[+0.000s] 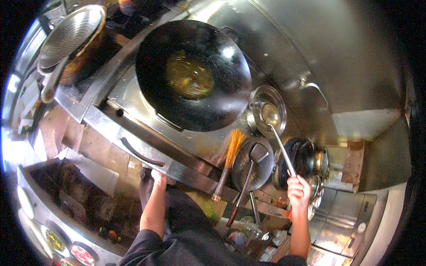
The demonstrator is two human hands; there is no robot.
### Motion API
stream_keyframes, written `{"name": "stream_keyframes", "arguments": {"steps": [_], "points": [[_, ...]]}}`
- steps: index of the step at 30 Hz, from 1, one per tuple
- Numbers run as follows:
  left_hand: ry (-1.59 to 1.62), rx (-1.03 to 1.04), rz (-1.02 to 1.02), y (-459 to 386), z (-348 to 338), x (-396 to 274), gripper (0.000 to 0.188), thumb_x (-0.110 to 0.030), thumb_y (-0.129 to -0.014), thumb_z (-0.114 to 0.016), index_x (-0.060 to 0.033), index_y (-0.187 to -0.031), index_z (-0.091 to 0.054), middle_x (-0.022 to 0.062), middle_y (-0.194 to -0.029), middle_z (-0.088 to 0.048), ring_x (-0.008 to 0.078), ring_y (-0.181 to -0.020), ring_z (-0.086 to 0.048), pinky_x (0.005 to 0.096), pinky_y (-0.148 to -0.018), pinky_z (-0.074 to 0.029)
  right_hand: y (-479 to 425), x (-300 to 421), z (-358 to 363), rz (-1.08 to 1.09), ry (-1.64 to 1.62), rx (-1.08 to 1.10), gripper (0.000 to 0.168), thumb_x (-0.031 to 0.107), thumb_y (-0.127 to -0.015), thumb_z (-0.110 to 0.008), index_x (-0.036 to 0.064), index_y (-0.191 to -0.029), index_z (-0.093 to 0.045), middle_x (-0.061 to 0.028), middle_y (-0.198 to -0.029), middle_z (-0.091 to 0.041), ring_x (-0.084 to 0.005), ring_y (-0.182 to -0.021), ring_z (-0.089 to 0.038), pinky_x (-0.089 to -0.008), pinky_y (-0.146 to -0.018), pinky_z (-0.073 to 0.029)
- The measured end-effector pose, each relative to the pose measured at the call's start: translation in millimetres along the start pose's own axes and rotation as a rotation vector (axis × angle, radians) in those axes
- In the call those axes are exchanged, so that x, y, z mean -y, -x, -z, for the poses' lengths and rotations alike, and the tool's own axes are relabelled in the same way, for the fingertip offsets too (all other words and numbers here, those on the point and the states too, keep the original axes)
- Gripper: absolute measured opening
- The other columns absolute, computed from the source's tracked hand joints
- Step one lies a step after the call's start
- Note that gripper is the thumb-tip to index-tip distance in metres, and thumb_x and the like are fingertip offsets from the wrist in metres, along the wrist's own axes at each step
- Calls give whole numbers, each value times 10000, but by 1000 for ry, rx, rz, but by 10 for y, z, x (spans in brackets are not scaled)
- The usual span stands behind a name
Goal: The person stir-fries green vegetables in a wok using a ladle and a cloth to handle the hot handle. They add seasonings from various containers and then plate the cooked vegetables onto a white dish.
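Note:
My right hand [298, 189] is closed around the long handle of a metal ladle [282, 146]. The ladle's bowl dips into a round metal bowl [283, 121] beside the wok, and pale liquid shows in it. To the left sits a large black wok [229, 89] with a shallow pool of yellowish-brown liquid [189, 78] at its bottom. My left hand [159, 175] is at the front edge of the steel range [181, 174], next to a dark cloth [145, 188]. Its fingers are mostly hidden, so whether it grips anything is unclear.
A bamboo wok brush [229, 159] and a perforated strainer [239, 166] with a wok spatula [252, 166] on it lie right of the wok. A faucet [313, 85] projects from the back wall. A large colander [71, 36] tops a pot at far left. Plated food [55, 241] stands behind, lower left.

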State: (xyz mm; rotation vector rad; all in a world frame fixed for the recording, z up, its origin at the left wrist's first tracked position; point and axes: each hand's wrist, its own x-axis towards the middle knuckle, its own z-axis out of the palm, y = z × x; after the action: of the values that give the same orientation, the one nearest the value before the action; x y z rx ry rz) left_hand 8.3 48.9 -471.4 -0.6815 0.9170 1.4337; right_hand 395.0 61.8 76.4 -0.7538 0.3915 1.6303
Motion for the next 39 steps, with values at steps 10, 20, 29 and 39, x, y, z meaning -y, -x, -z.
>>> {"name": "stream_keyframes", "arguments": {"steps": [10, 20, 29, 39], "points": [[-1067, -45, -250, 529, -413, -326, 201, -56, -818, -500, 7, -988, -584, 124, -825, -608, 306, -771, -609, 374, -676, -500, 334, -575, -353, -112, 211, 85, 431, 91, -958, -338, -11, -1375, -297, -117, -834, -465, -99, -583, -467, -203, -400, -396], [-2037, 407, -908, 615, -57, -347, 413, -180, -860, -404, 58, -1191, -473, 266, -1204, -492, 413, -1113, -461, 441, -986, -357, 128, -981, -329, 453, 1493, -188, 520, 17, -861, -529, 9, -1359, -380, -12, -720, -519, -25, -467, -429, -161, -353, -317], [-2658, 521, -654, 1058, -182, -906, 688, -155, -737, -546, 153, -1307, -313, 309, -1406, -281, 426, -1344, -204, 450, -1128, -160, 790, -672, 1843, 527, 1671, -753, 213, 162, -805, -639, 34, -708, -500, -19, -514, -485, -99, -394, -446, -266, -369, -340], [-2613, 51, -471, 1926, 408, -2175, 622, -230, -784, -550, 118, -1277, -399, 287, -1343, -402, 381, -1266, -385, 368, -1083, -301, 310, -1013, 3298, 596, 1976, -801, 331, 217, -832, -603, 29, -656, -395, -79, -570, -452, -229, -552, -524, -436, -512, -397]]}}
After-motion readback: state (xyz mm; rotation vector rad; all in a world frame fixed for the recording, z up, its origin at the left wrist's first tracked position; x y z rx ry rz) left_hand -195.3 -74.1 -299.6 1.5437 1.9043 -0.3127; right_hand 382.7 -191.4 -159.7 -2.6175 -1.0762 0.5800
